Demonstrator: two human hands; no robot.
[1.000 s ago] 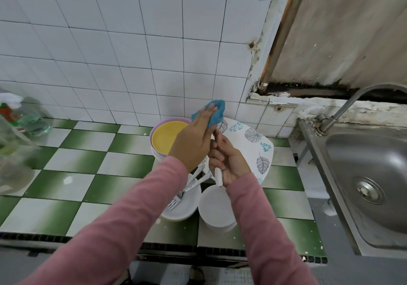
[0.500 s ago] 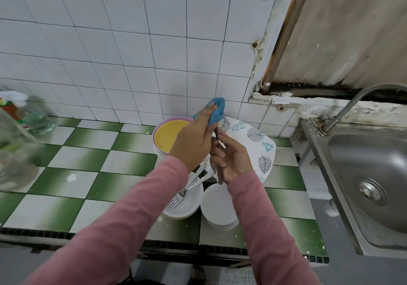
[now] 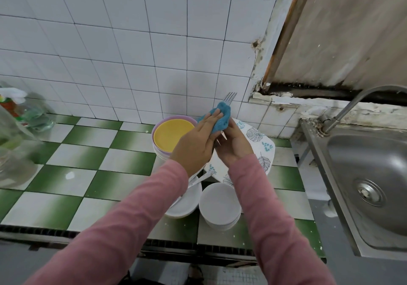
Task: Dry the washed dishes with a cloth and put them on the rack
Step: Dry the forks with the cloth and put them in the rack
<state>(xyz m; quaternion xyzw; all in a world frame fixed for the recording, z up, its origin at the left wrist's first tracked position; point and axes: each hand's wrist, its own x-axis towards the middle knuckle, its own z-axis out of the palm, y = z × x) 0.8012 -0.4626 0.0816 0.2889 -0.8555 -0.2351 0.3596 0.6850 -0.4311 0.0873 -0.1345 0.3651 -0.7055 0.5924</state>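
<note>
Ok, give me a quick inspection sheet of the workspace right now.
Surface: green-and-white tiled counter.
Job's things: fork wrapped in blue cloth; yellow plate, leaf-patterned plate, white bowl holding cutlery, stacked white bowls; no rack seen.
Clutter: bottle at far left.
Hands: left hand pinches the cloth round the fork; right hand holds its handle.
Cables: nothing seen.
Surroundings: white tiled wall, steel sink, tap.

Blue cloth (image 3: 221,118), yellow plate (image 3: 172,134) in lilac bowl (image 3: 156,128), white plate with leaf print (image 3: 257,139), white bowls (image 3: 220,205), green-and-white checked counter (image 3: 92,159), pink sleeves (image 3: 136,223), silver fork (image 3: 230,97).
</note>
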